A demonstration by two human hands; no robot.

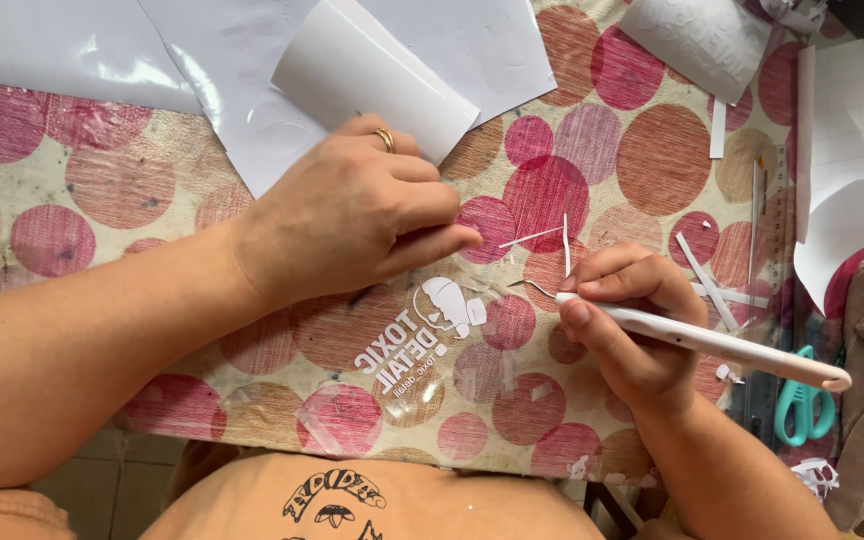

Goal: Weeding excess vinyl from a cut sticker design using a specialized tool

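Pinning clear sheet (407, 385) flat, left hand (352, 215), right hand (632, 325) gripping white tool (702, 343)

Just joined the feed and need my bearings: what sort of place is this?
Probably a home craft table for vinyl sticker work. A dotted pink-and-red tablecloth bears white backing sheets, trimmed white slivers and teal-handled scissors; the right hand holds a white pen-shaped weeding tool.

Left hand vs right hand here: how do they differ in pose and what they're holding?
The left hand lies knuckles-up and pins the clear sticker sheet with its fingertips; the right hand is curled in a pen hold around the white weeding tool. The left hand wears a gold ring; no ring shows on the right hand. The left hand holds no tool. Both are bare and work over the spotted tablecloth.
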